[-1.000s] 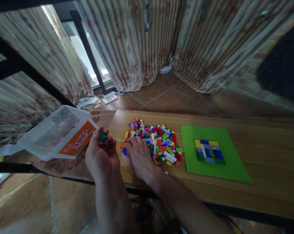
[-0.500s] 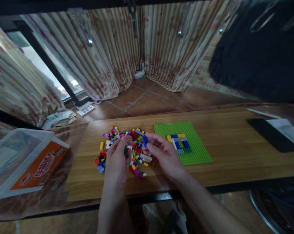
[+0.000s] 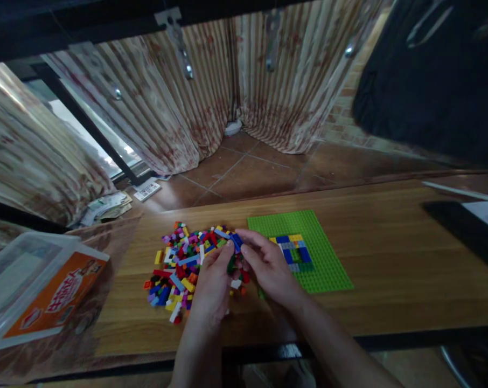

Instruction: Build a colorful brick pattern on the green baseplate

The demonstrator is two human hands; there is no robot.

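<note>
My right hand (image 3: 271,265) pinches a blue building brick (image 3: 236,242) between thumb and fingers. Close beside it, my left hand (image 3: 214,276) is closed, with part of a dark green brick (image 3: 230,263) showing at its fingers. The left thumb tip is right by the blue brick; whether it touches cannot be made out. Under and around both hands spreads a pile of loose mixed-colour bricks (image 3: 182,271). To the right, a bright green baseplate (image 3: 330,264) carries a low square frame of blue, yellow, grey and white bricks (image 3: 304,252), partly hidden by my right hand.
All this lies on a wood-grain table (image 3: 393,253). A clear plastic box with an orange label (image 3: 54,291) stands at the left. A dark flat object (image 3: 462,226) and white paper lie at the far right. Curtains (image 3: 211,97) hang behind.
My left hand has moved right, bringing the green brick up to the right hand, which still holds the blue brick. More of the pile shows at the left. The camera view has shifted slightly.
</note>
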